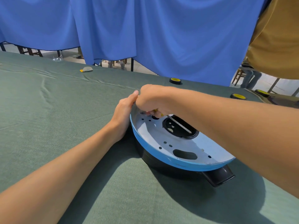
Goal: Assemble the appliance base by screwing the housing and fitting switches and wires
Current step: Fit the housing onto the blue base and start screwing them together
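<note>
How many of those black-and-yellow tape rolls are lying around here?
3. One tape roll lies at the far edge of the table. A second roll lies further right, and a third roll just beyond it. The right arm might hide more.

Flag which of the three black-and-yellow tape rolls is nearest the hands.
The leftmost black-and-yellow tape roll, sitting alone just beyond the right hand. The middle roll and rightmost roll sit close together farther right.
</note>
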`<state>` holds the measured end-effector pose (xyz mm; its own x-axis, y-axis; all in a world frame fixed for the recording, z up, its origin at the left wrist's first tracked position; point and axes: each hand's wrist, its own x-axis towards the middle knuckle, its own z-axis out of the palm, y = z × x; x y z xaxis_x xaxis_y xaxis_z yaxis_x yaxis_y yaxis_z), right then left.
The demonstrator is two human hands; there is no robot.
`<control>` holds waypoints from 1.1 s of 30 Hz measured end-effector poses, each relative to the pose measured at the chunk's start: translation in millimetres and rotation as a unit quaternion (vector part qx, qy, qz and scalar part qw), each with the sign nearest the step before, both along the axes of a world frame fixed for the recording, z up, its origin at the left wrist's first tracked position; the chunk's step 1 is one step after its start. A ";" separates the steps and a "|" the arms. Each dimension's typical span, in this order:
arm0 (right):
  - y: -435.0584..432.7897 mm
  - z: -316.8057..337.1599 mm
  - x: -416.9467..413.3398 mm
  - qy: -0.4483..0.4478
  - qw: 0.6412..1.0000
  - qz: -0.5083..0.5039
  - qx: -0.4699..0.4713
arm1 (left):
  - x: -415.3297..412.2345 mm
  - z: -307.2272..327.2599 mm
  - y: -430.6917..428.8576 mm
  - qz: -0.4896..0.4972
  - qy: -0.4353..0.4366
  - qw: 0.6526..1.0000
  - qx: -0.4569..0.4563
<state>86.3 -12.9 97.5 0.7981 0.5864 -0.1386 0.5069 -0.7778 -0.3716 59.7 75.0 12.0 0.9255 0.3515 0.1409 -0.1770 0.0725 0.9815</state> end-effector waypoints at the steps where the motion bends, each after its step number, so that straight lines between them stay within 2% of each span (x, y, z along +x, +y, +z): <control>1: -3.5 4.6 2.4 0.047 0.998 -0.025 0.026 | -1.1 1.3 -0.3 0.006 -0.002 1.000 0.006; 3: -15.6 18.3 6.8 0.116 0.985 -0.059 0.116 | -4.0 4.6 -1.9 0.002 -0.002 1.000 0.005; 6: -37.5 36.7 16.5 0.158 0.944 -0.055 0.283 | -2.9 4.7 -1.1 -0.015 0.000 1.000 0.008; 9: -47.9 39.4 18.6 0.116 0.901 -0.013 0.417 | -1.9 3.6 -0.6 -0.013 -0.005 1.000 0.026; 11: -48.0 33.0 18.8 0.057 0.885 0.000 0.462 | -1.3 3.9 -1.4 -0.004 -0.003 0.999 0.033; 15: -41.5 13.8 18.5 -0.043 0.885 0.020 0.463 | -3.7 7.5 -5.7 0.011 -0.004 0.999 0.041; 20: -28.5 4.2 22.0 -0.087 0.876 0.037 0.473 | -3.9 10.0 -7.8 0.028 0.008 0.998 0.052; 33: -23.6 1.7 26.4 -0.074 0.868 0.034 0.489 | -2.1 6.7 -5.4 0.009 -0.018 1.000 0.023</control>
